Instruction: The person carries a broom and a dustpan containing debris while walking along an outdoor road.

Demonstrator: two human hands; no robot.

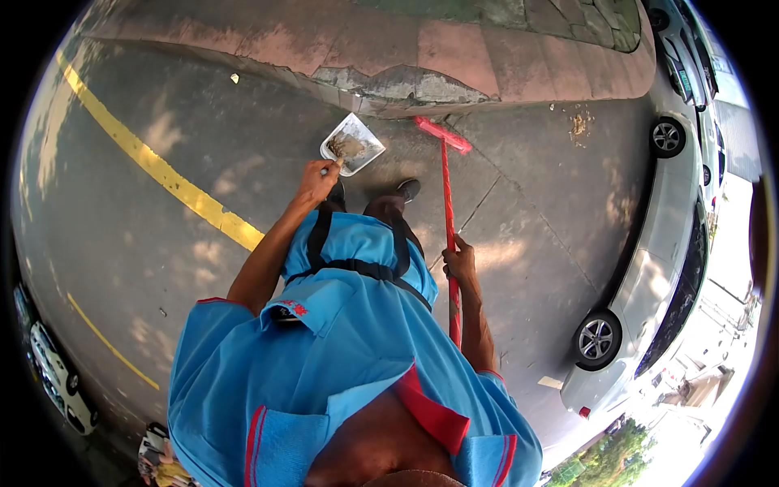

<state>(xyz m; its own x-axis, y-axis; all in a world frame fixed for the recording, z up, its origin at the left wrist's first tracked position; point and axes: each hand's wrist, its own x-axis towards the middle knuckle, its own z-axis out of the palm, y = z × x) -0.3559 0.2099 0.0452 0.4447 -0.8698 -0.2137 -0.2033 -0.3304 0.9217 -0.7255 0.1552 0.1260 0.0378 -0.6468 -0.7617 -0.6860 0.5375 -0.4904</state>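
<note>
My left hand is closed around the handle of a white dustpan, just in front of my feet. Brown debris lies in the pan. On the other side, my right hand grips the red shaft of a broom, whose lower end runs back beside my body. The broom's red head rests on the pavement near the kerb, to the right of the dustpan and apart from it.
A raised reddish kerb with a broken edge runs ahead. Scattered yellowish leaves lie near it on the right. A silver car is parked to my right. A yellow line crosses the pavement on the left.
</note>
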